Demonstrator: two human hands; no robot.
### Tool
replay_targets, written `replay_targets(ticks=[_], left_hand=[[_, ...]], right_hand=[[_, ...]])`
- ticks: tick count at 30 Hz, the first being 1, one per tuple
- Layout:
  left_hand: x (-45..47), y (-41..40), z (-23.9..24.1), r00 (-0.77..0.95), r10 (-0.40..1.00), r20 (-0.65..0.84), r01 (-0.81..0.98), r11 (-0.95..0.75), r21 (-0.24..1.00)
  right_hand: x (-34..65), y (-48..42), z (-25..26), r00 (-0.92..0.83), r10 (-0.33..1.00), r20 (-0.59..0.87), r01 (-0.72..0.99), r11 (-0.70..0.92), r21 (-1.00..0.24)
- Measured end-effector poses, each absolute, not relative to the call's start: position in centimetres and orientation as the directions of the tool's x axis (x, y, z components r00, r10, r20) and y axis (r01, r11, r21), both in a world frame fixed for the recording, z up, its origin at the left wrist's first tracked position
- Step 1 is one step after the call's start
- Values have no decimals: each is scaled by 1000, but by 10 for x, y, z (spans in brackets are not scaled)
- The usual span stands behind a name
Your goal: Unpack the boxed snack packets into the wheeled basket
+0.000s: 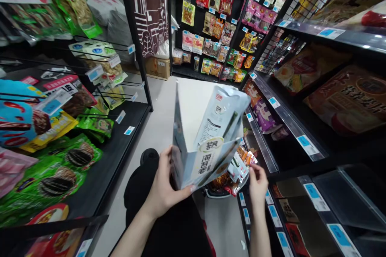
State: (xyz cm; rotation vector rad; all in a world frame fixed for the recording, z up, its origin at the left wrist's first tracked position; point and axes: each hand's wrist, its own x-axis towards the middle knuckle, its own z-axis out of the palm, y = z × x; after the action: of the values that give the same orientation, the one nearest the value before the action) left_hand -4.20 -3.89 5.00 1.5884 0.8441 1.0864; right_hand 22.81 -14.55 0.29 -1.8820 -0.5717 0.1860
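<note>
A light-blue cardboard display box (205, 164) is tilted in front of me, its white inside showing. My left hand (169, 180) grips its lower left corner, thumb across the front and fingers behind the side. Inside the box stand light-blue snack packets (221, 106), leaning toward the right. To the right and lower down, my right hand (258, 178) has its fingers bent together beside a shopping basket (221, 196) of packaged snacks (238, 170). Whether anything is between those fingertips is hidden.
Shelves flank the aisle: a left shelf (120, 140) with green snack bags (69, 160), and a right shelf (289, 124) with bagged goods. Hanging snack packets (217, 28) cover the far rack. A brown carton (157, 68) sits on the floor (164, 100).
</note>
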Motion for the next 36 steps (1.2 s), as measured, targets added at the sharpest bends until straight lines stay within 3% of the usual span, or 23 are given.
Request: replay_targets(ticks=[2, 4, 5, 7, 10, 13, 16, 19, 21, 23, 25, 28, 30, 33, 34, 36], left_hand=[[-43, -40, 51, 401, 882, 246, 145, -327, 934], [-42, -43, 55, 433, 869, 241, 270, -380, 884], [-41, -44, 57, 448, 861, 242, 313, -404, 860], [-39, -46, 62, 476, 841, 257, 357, -452, 818], [-38, -48, 67, 507, 809, 296, 363, -512, 778], [-38, -48, 69, 515, 793, 327, 372, -550, 748], [-37, -47, 68, 519, 771, 369, 397, -600, 695], [-34, -46, 68, 541, 745, 390, 408, -639, 653], [-34, -47, 69, 545, 747, 381, 406, -632, 660], [-34, -47, 69, 533, 769, 354, 401, -598, 694], [-35, -47, 69, 515, 794, 325, 392, -554, 734], [-37, -46, 67, 479, 830, 285, 382, -489, 784], [-39, -46, 63, 449, 854, 262, 371, -445, 815], [-41, -44, 55, 415, 869, 269, 324, -418, 849], [-41, -43, 52, 407, 869, 280, 301, -418, 857], [-41, -42, 47, 390, 871, 299, 258, -415, 872]], right_hand=[[210, -148, 64, 797, 481, 365, 428, -24, -904], [191, -149, 120, 671, 451, 588, 580, 174, -796], [185, -148, 142, 594, 477, 648, 641, 206, -739], [178, -143, 174, 484, 504, 716, 784, 114, -610], [182, -127, 190, 384, 558, 735, 911, -97, -401], [187, -111, 186, 307, 628, 715, 944, -107, -312], [183, -106, 181, 310, 634, 708, 947, -136, -293], [179, -113, 186, 342, 734, 587, 905, -89, -416], [184, -124, 193, 352, 818, 455, 809, -21, -588], [196, -135, 201, 436, 785, 440, 668, 45, -743], [213, -147, 207, 598, 628, 497, 502, 190, -844], [245, -162, 205, 800, 397, 451, 234, 485, -843], [264, -170, 196, 857, 373, 354, 71, 596, -800], [287, -180, 172, 782, 587, 207, -322, 666, -673], [291, -182, 163, 712, 684, 160, -513, 662, -546], [293, -184, 148, 567, 814, 122, -813, 578, -77]])
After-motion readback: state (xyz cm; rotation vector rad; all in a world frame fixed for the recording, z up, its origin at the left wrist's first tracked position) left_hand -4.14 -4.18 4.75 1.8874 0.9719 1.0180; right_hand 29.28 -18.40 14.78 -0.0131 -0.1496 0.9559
